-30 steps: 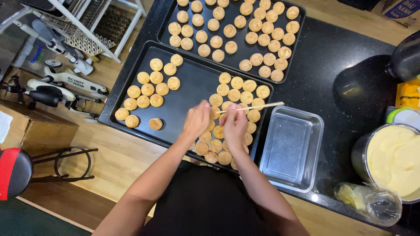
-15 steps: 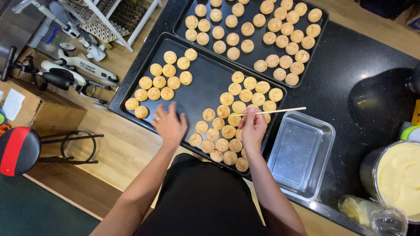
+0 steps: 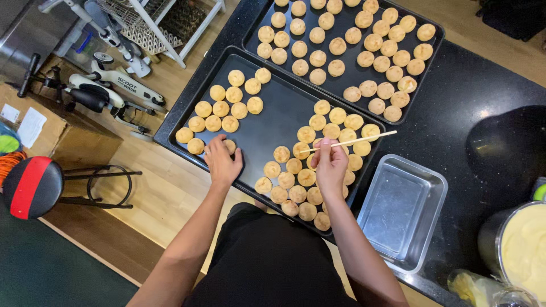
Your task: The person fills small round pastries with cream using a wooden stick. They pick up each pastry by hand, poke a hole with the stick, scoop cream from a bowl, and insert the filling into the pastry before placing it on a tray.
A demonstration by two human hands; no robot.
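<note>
My left hand rests on the near dark baking tray, fingers closed over a small round pastry puff at the edge of the left cluster of puffs. My right hand pinches a thin wooden stick that points right, above the right cluster of puffs on the same tray. The hand covers a few puffs beneath it.
A second dark tray full of several puffs lies beyond. An empty metal pan sits right of my right hand on the black counter. A pot of pale cream stands far right. A stool and scooter are on the floor at left.
My left hand has moved left from the right cluster to the puff beside the left cluster. My right hand keeps the stick over the right cluster. The view has shifted closer.
</note>
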